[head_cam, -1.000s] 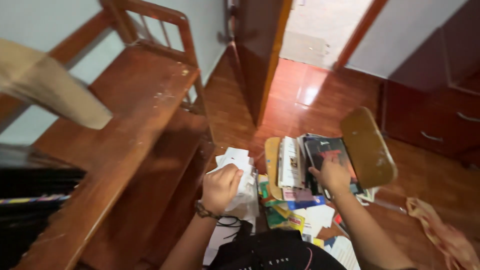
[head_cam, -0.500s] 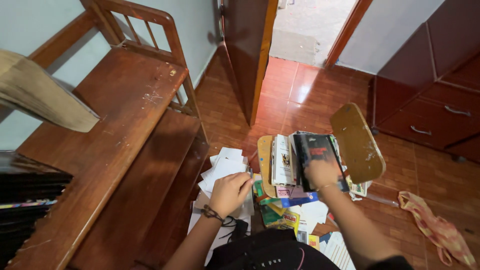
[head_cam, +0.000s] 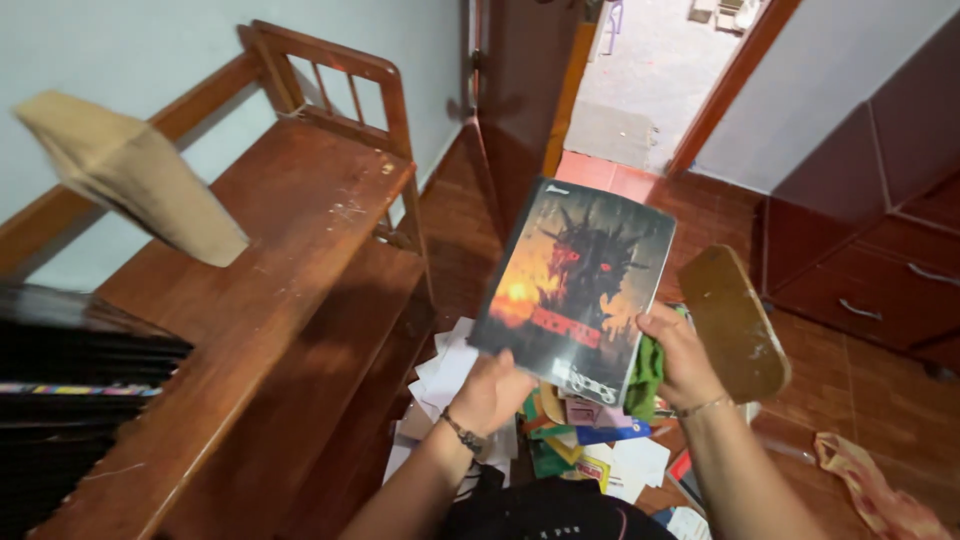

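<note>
I hold a dark notebook (head_cam: 575,275) with a red-eyed monster cover up in front of me, above the floor. My left hand (head_cam: 492,392) grips its lower left edge. My right hand (head_cam: 682,360) grips its lower right edge and also presses a green cloth (head_cam: 647,366) against it. Beneath the notebook, a pile of books and papers (head_cam: 590,450) lies on the floor. Loose white sheets (head_cam: 447,368) lie beside the pile on the left.
A wooden bench (head_cam: 290,260) with a railed end fills the left. A tan padded object (head_cam: 135,178) juts in at upper left. A brown oval board (head_cam: 735,322) stands right of the pile. Wooden drawers (head_cam: 880,240), an open doorway (head_cam: 650,70), and a patterned rag (head_cam: 870,490) on the floor.
My right hand lifted the dark notebook out of the pile to chest height. My left hand left the white papers and took the notebook's lower edge. The view tilted up slightly.
</note>
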